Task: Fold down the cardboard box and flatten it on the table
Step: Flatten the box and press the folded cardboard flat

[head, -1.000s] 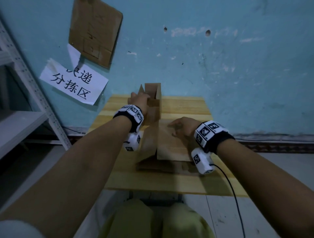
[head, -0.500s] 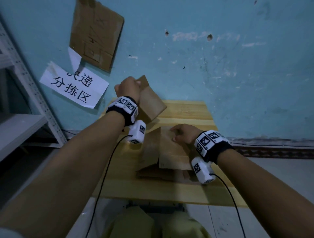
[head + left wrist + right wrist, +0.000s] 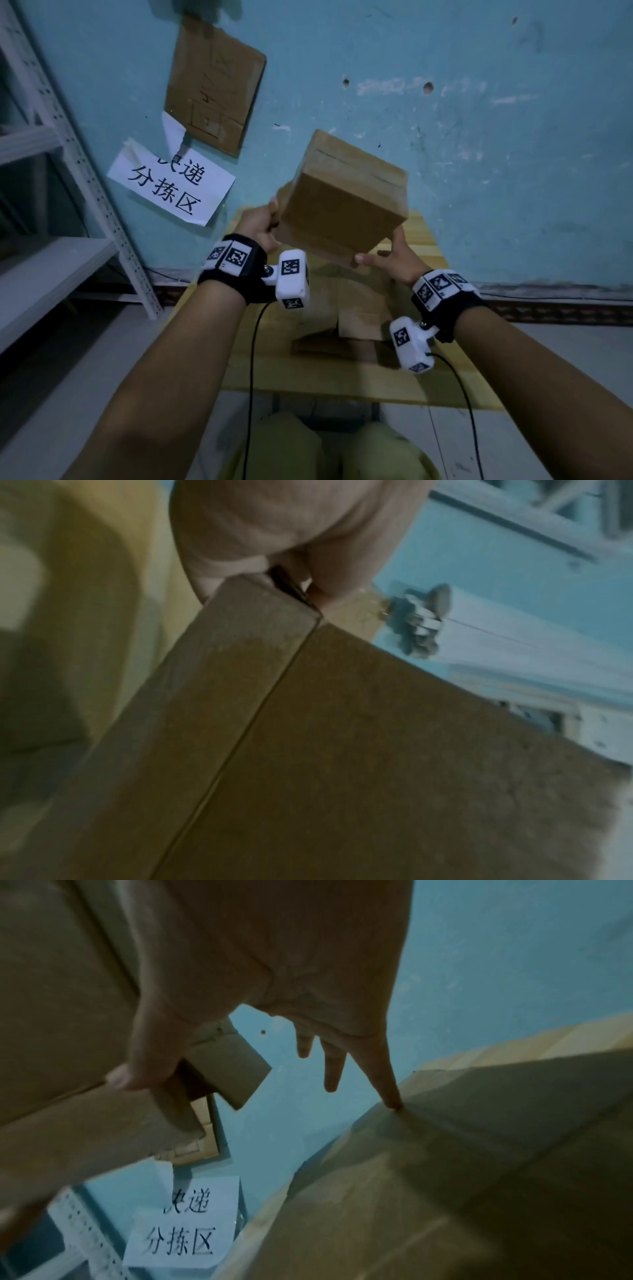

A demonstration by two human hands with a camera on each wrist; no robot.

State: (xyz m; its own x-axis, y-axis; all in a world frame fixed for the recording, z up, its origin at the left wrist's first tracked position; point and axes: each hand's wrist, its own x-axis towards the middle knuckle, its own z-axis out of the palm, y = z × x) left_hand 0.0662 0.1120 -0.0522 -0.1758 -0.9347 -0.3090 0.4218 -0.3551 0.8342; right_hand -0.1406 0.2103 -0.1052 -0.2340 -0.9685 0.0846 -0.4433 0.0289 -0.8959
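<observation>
A brown cardboard box (image 3: 342, 198) hangs tilted in the air above the back of the wooden table (image 3: 342, 380), in front of the blue wall. My left hand (image 3: 270, 219) grips its left corner, thumb and fingers pinching the edge; in the left wrist view the left hand (image 3: 291, 547) closes on the corner of the box (image 3: 342, 750). My right hand (image 3: 380, 250) touches the lower right corner with straight, spread fingers. In the right wrist view its thumb (image 3: 137, 1069) lies on the box (image 3: 68, 1001) edge. The box's far side is hidden.
Flattened cardboard pieces (image 3: 356, 308) lie stacked on the middle of the table below the box. A white metal shelf (image 3: 68, 171) stands at the left. A paper sign (image 3: 171, 185) and a cardboard sheet (image 3: 215, 85) hang on the wall.
My left hand has lifted the box from the back of the table up and to the right. My right hand left the flat cardboard and rose to the box's lower corner.
</observation>
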